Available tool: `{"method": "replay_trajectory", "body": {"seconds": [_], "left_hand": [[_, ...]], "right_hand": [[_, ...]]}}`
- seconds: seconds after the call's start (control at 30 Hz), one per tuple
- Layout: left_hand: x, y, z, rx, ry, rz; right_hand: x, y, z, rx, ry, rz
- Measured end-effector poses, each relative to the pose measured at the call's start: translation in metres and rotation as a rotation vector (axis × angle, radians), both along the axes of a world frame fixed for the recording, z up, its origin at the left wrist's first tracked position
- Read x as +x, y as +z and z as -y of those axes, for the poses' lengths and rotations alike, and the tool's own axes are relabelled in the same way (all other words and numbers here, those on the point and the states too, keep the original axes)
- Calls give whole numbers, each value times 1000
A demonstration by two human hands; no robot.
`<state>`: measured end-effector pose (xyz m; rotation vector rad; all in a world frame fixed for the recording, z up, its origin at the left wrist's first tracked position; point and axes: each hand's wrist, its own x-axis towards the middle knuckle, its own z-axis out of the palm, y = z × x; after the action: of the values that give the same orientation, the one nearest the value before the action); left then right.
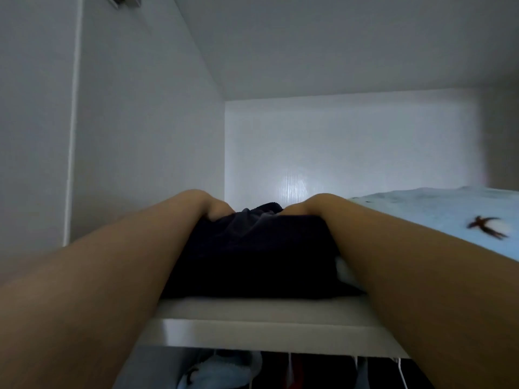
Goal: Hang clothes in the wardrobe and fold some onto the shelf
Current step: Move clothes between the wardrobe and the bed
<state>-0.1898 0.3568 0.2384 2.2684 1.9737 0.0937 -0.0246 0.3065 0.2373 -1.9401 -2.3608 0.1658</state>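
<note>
Had both arms out over the shelf (252,318), with the dark garment (252,256) lying folded on it between them, its near fold just back from the shelf's front edge. Flanked it with the left hand (209,207) and right hand (304,206) toward the shelf's back, both touching the cloth. Hid every fingertip behind the bunched fabric there, so could not tell how far open or curled, nor whether gripping or only pressing. Looked soft, thick and light, possibly a knit, though too dim to be sure. Wrinkled up toward the back of the shelf, so liable to sag and unfold if lifted by one edge. Best taken from both sides, palms under the fold. Shared the shelf with a blue cloth (438,214) toward its right end; hanging clothes (280,369) below the shelf.
</note>
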Motion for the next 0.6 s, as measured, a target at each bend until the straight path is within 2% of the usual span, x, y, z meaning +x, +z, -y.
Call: {"method": "replay_trajectory", "body": {"seconds": [0.13, 0.23, 0.37, 0.43, 0.6], "left_hand": [[0, -1, 28, 80, -8, -21], [-5, 2, 48, 95, -12, 30], [-13, -8, 73, 60, -21, 126], [-13, -16, 81, 62, -12, 68], [-9, -27, 109, 266, -39, 10]], "right_hand": [[0, 3, 29, -3, 11, -86], [-2, 9, 46, -5, -32, -277], [-6, -3, 66, 73, -41, -357], [-8, -16, 72, 91, -63, -399], [-15, -31, 96, 240, -92, -332]]}}
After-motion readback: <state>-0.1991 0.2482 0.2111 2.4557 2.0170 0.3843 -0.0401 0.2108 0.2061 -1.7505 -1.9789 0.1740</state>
